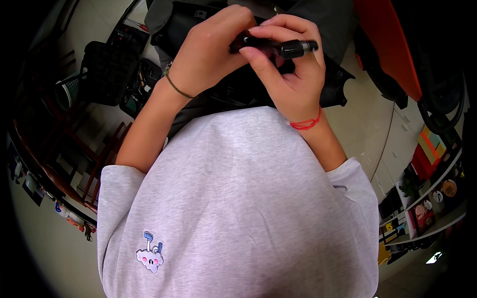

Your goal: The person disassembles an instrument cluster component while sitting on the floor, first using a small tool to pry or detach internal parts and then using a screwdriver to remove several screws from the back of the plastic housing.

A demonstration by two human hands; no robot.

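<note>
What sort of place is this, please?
Probably an indoor room, perhaps a home or small workroom: it has white drawer cabinets, shelves full of small items, and an open black case.

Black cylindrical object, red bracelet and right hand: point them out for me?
Black cylindrical object (295,48): head view, on its thick right-end section.
Red bracelet (309,124): head view, on its cord strands.
Right hand (304,79): head view, on the palm.

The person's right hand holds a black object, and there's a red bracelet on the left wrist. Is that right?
Not quite: the head view shows the red bracelet on the right wrist. The right hand does hold a black object.
</note>
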